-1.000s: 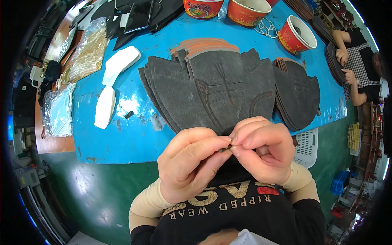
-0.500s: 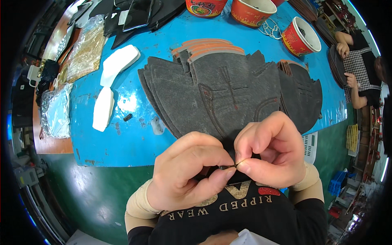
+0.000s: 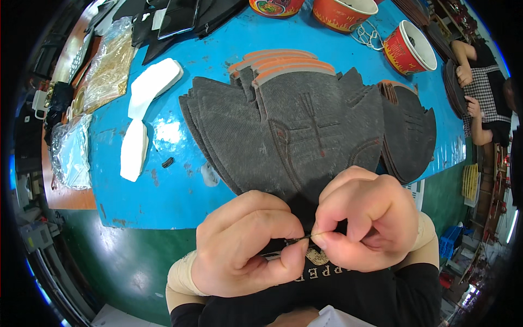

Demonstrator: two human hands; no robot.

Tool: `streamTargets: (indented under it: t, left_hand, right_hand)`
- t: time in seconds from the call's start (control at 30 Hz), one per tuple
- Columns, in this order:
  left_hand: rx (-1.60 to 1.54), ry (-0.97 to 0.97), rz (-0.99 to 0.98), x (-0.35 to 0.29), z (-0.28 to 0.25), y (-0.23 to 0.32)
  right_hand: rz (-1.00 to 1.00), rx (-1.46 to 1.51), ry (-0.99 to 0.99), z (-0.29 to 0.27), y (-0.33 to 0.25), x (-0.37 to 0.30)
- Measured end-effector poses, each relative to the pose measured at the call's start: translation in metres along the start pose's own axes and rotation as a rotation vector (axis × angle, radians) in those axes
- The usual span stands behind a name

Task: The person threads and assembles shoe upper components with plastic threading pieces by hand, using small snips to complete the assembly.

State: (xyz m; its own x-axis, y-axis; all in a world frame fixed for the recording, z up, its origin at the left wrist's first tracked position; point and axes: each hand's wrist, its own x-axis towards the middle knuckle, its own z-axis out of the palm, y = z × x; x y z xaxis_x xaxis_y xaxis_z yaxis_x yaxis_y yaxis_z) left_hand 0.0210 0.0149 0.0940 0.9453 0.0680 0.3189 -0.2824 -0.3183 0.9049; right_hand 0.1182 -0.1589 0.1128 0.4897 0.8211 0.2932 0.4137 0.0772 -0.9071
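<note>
My left hand (image 3: 248, 242) is closed, thumb and forefinger pinching a thin dark piece (image 3: 294, 240) too small to identify. From it a fine yellowish strand (image 3: 314, 235) runs to my right hand (image 3: 370, 220), whose thumb and forefinger pinch the other end. Both hands are above my lap at the near table edge, fingertips slightly apart. Just beyond them lies a stack of dark grey, stitched fabric pieces (image 3: 327, 120) with orange edges at the far side. A smaller stack of similar pieces (image 3: 408, 131) sits to its right.
White curved pads (image 3: 155, 84) and a small dark bundle (image 3: 168, 162) lie on the blue tabletop (image 3: 114, 201). Red paper tubs (image 3: 400, 52), white string (image 3: 368, 36) and a phone (image 3: 178, 19) are farther back. At right, another person's hands (image 3: 467, 76) touch stacked dark pieces.
My hands have moved slightly down and toward me. Their fingertips are a little farther apart, with more of the strand showing between them.
</note>
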Motion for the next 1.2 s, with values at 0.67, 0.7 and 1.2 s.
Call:
streamTargets:
  t: [0.67,0.7,1.2]
  left_hand:
    - [0.324,-0.044,0.108,0.005,0.0,-0.005]
    - [0.326,-0.043,0.105,0.004,0.001,-0.005]
    - [0.486,-0.034,0.2,0.003,0.011,-0.016]
  right_hand:
    - [-0.093,-0.547,0.179,-0.016,0.027,0.015]
    - [-0.098,-0.625,0.167,-0.016,0.03,0.018]
    - [-0.114,-0.668,0.104,-0.015,0.034,0.021]
